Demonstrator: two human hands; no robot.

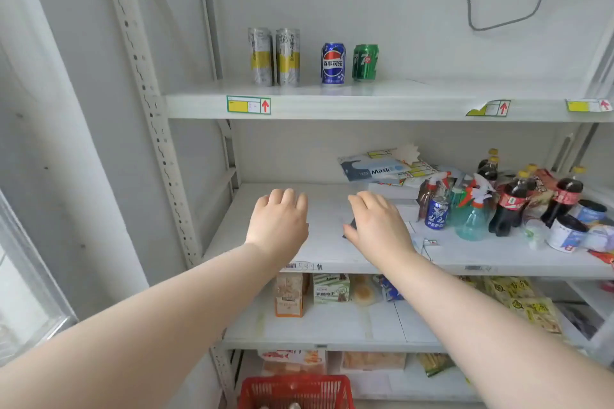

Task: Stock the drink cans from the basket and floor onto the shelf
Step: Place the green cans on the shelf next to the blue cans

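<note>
On the upper shelf stand two tall silver-and-yellow cans, a blue Pepsi can and a green 7up can, in a row. Another blue Pepsi can stands on the middle shelf among bottles. My left hand hovers palm down over the middle shelf with loosely bent fingers and holds nothing. My right hand is beside it, also palm down. A small dark thing shows under its thumb, but the grip is hidden. A red basket sits on the floor below.
The right part of the middle shelf holds spray bottles, cola bottles, tubs and a mask pack. Snack boxes and packets fill the lower shelves. A perforated upright bounds the shelves on the left.
</note>
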